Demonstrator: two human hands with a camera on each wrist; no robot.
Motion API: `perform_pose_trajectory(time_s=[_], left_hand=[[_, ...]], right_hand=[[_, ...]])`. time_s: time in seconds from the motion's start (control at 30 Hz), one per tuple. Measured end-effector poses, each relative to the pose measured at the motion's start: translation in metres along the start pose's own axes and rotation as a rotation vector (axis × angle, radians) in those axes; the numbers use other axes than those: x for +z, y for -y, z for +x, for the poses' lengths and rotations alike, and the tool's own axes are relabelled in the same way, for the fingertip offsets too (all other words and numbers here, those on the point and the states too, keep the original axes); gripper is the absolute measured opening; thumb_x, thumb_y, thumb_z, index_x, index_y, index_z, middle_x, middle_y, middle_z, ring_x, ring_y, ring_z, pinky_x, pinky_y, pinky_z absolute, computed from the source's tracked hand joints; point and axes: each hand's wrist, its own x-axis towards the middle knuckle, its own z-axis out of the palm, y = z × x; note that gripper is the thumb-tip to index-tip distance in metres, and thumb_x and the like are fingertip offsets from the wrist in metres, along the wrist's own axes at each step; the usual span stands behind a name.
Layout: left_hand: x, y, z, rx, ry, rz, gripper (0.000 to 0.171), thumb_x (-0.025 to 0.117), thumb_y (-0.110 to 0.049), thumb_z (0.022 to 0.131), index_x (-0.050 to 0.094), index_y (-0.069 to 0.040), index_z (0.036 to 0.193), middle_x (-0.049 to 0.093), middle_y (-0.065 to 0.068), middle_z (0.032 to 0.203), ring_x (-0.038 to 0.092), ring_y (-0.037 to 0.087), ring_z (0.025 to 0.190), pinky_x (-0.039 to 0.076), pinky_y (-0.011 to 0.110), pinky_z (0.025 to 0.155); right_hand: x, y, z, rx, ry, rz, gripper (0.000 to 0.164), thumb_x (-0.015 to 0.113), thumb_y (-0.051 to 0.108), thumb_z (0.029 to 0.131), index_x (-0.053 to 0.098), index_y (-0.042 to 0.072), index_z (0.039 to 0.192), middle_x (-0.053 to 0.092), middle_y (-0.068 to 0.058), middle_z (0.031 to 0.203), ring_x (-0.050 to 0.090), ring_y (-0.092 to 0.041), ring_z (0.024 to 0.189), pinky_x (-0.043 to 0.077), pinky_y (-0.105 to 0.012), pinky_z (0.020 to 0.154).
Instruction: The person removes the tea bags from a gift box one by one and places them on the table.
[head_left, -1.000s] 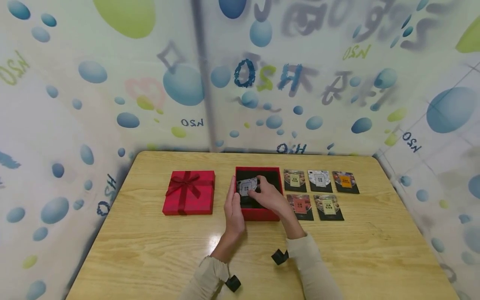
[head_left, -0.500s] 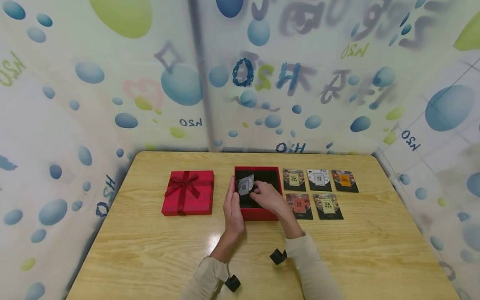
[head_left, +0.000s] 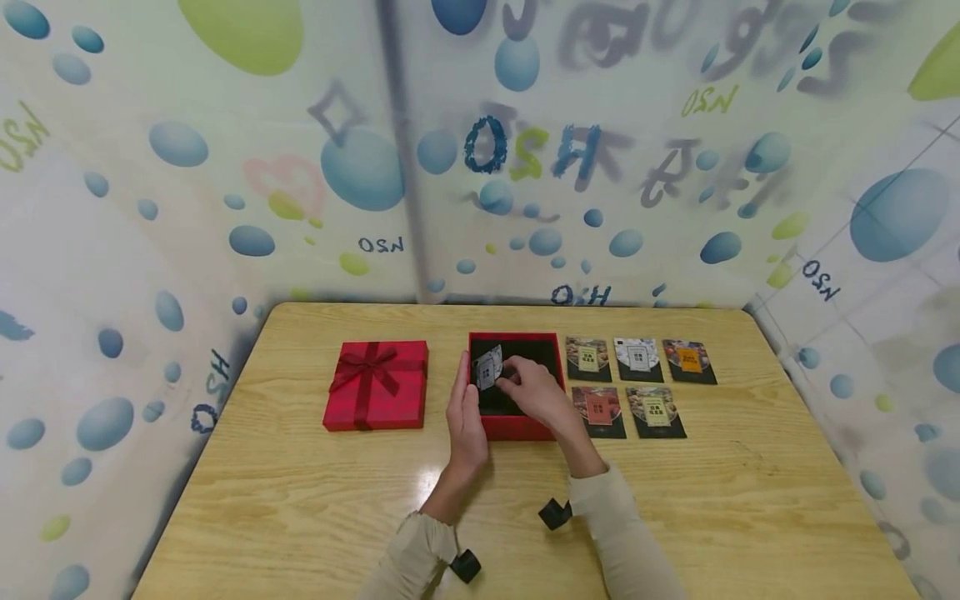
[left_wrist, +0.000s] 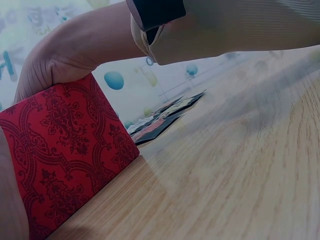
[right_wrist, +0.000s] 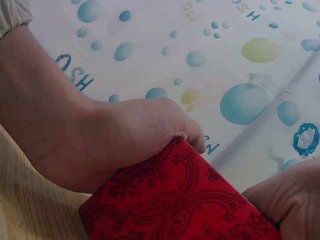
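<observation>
A square red box (head_left: 522, 428) with a black interior stands before me, its patterned outer wall large in both wrist views. Along its left side lies my left hand (head_left: 467, 425), fingers straight and pressed to the wall. My right hand (head_left: 536, 390) reaches over the right rim into the box. Between its thumb and fingers it pinches the right edge of a small grey-and-white packet (head_left: 489, 367). That packet is tilted up near the box's left wall. In the left wrist view the fingertips of my right hand (left_wrist: 60, 65) are hidden behind the box (left_wrist: 70, 155).
Left of the box lies a red square lid (head_left: 401, 407) with a dark red ribbon bow. Several flat printed packets lie in two rows on the right, among them a white one (head_left: 638, 360) and an orange one (head_left: 690, 362). A patterned curtain (head_left: 645, 275) hangs behind the wooden table (head_left: 750, 500).
The grey-and-white packet has turned from lying nearly flat to a steeper tilt towards the left wall. My right hand shifted slightly with it; my left hand stays on the box.
</observation>
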Motion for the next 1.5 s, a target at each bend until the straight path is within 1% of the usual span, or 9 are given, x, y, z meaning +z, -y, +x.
perform_pose_trajectory(time_s=[0.13, 0.33, 0.43, 0.6, 0.73, 0.83, 1.0, 1.27, 1.5], left_hand=[[-0.0001, -0.0006, 0.0002, -0.005, 0.002, 0.006, 0.052, 0.031, -0.01, 0.112, 0.03, -0.003, 0.164, 0.031, 0.01, 0.169, 0.025, 0.029, 0.157, 0.019, 0.022, 0.125], [-0.0003, -0.0009, -0.0002, -0.014, 0.005, 0.006, 0.052, 0.03, -0.01, 0.113, 0.029, -0.003, 0.164, 0.03, 0.006, 0.17, 0.025, 0.026, 0.158, 0.02, 0.023, 0.125], [-0.0005, -0.0003, -0.0003, -0.015, 0.002, 0.004, 0.052, 0.03, -0.01, 0.113, 0.029, -0.003, 0.164, 0.03, 0.007, 0.17, 0.024, 0.026, 0.158, 0.019, 0.022, 0.125], [-0.0006, -0.0011, -0.0009, -0.019, -0.002, 0.01, 0.052, 0.03, -0.01, 0.112, 0.03, -0.005, 0.164, 0.03, 0.007, 0.17, 0.025, 0.027, 0.158, 0.019, 0.022, 0.125], [-0.0003, -0.0029, -0.0006, -0.014, -0.001, 0.011, 0.053, 0.03, -0.009, 0.112, 0.03, -0.005, 0.164, 0.03, 0.008, 0.17, 0.025, 0.027, 0.158, 0.019, 0.023, 0.125], [-0.0001, -0.0035, 0.0, -0.007, 0.001, 0.005, 0.053, 0.029, -0.009, 0.111, 0.03, -0.004, 0.164, 0.03, 0.008, 0.17, 0.025, 0.028, 0.158, 0.019, 0.023, 0.125], [0.0001, -0.0032, 0.0007, -0.006, 0.004, 0.003, 0.053, 0.029, -0.008, 0.112, 0.029, -0.004, 0.164, 0.029, 0.008, 0.17, 0.024, 0.029, 0.158, 0.019, 0.022, 0.125], [0.0008, -0.0026, 0.0014, -0.016, -0.013, 0.001, 0.052, 0.03, -0.006, 0.111, 0.031, -0.004, 0.163, 0.032, 0.007, 0.169, 0.025, 0.027, 0.157, 0.019, 0.022, 0.125], [0.0005, -0.0036, 0.0001, -0.024, -0.016, 0.003, 0.052, 0.031, -0.005, 0.111, 0.032, -0.002, 0.163, 0.033, 0.008, 0.168, 0.026, 0.027, 0.157, 0.019, 0.021, 0.125]], right_hand=[[-0.0009, 0.001, 0.0001, -0.022, -0.055, -0.001, 0.026, 0.066, 0.01, 0.102, 0.068, -0.003, 0.123, 0.074, -0.014, 0.1, 0.07, -0.025, 0.089, 0.059, -0.044, 0.081], [-0.0025, 0.0012, -0.0018, 0.01, -0.089, 0.066, 0.024, 0.064, 0.004, 0.097, 0.067, -0.004, 0.12, 0.071, -0.014, 0.101, 0.067, -0.025, 0.087, 0.057, -0.044, 0.08], [-0.0021, 0.0009, -0.0025, 0.022, -0.083, 0.09, 0.027, 0.066, 0.003, 0.096, 0.064, -0.001, 0.122, 0.069, -0.014, 0.103, 0.065, -0.025, 0.088, 0.056, -0.043, 0.079], [-0.0002, 0.0012, -0.0028, 0.048, -0.038, 0.108, 0.04, 0.067, 0.004, 0.097, 0.057, 0.002, 0.135, 0.07, -0.016, 0.109, 0.065, -0.025, 0.09, 0.057, -0.04, 0.079], [0.001, 0.001, -0.0029, 0.065, -0.002, 0.132, 0.046, 0.064, 0.004, 0.099, 0.052, -0.001, 0.144, 0.07, -0.018, 0.114, 0.069, -0.022, 0.087, 0.06, -0.038, 0.077], [0.0019, 0.0007, -0.0029, 0.073, 0.015, 0.159, 0.044, 0.059, 0.005, 0.103, 0.051, -0.002, 0.146, 0.071, -0.018, 0.112, 0.072, -0.02, 0.078, 0.062, -0.037, 0.072], [0.0029, 0.0, -0.0021, 0.068, 0.005, 0.17, 0.034, 0.054, 0.007, 0.107, 0.057, -0.002, 0.14, 0.071, -0.015, 0.1, 0.071, -0.019, 0.068, 0.062, -0.035, 0.066], [0.0002, 0.0027, -0.003, 0.005, -0.063, 0.201, 0.026, 0.055, 0.001, 0.103, 0.062, -0.005, 0.127, 0.073, -0.017, 0.101, 0.071, -0.023, 0.08, 0.062, -0.035, 0.065], [-0.0034, 0.0068, -0.0085, -0.012, -0.111, 0.213, 0.026, 0.055, 0.004, 0.103, 0.062, -0.003, 0.127, 0.074, -0.017, 0.107, 0.069, -0.022, 0.085, 0.055, -0.034, 0.07]])
